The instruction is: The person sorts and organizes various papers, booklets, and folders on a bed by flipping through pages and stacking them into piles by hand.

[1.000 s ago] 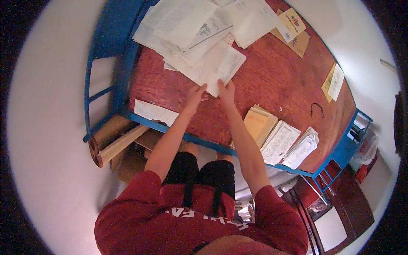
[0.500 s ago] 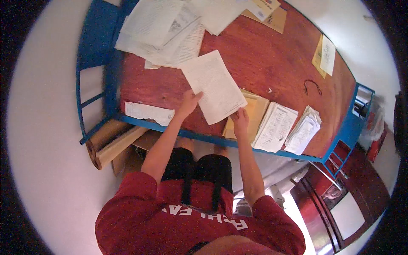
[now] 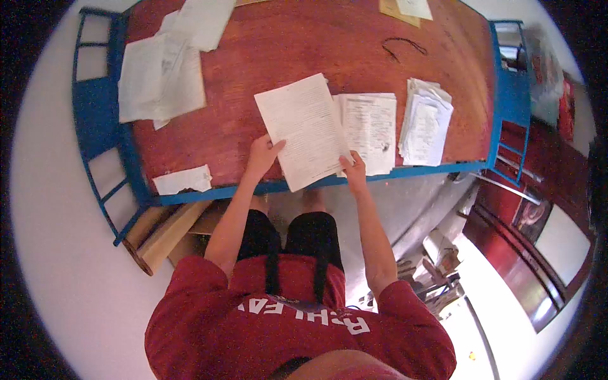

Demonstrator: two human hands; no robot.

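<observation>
A printed sheet of paper (image 3: 304,130) is held up in front of me, tilted a little, over the table's near edge. My left hand (image 3: 264,154) pinches its left side, thumb on top. At its lower right corner, my right hand (image 3: 354,170) grips it between thumb and fingers. Just behind the sheet's right edge lies a stack of written papers (image 3: 369,130), partly covered by it. Further right sits another pile of papers (image 3: 425,125) with uneven edges. Whether more than one sheet is in my hands, I cannot tell.
The reddish wooden tabletop (image 3: 272,44) has a blue metal frame (image 3: 456,167). Loose papers (image 3: 161,79) spread over its left side, and a torn paper strip (image 3: 183,181) lies near the front edge. A dark cord (image 3: 405,42) rests toward the back. Rolled cardboard (image 3: 168,237) stands below left.
My view has turned, so the table appears rotated and the loose papers shift left. The held sheet now stands more upright and covers the brown envelope beside the stacks. Both hands keep their grip.
</observation>
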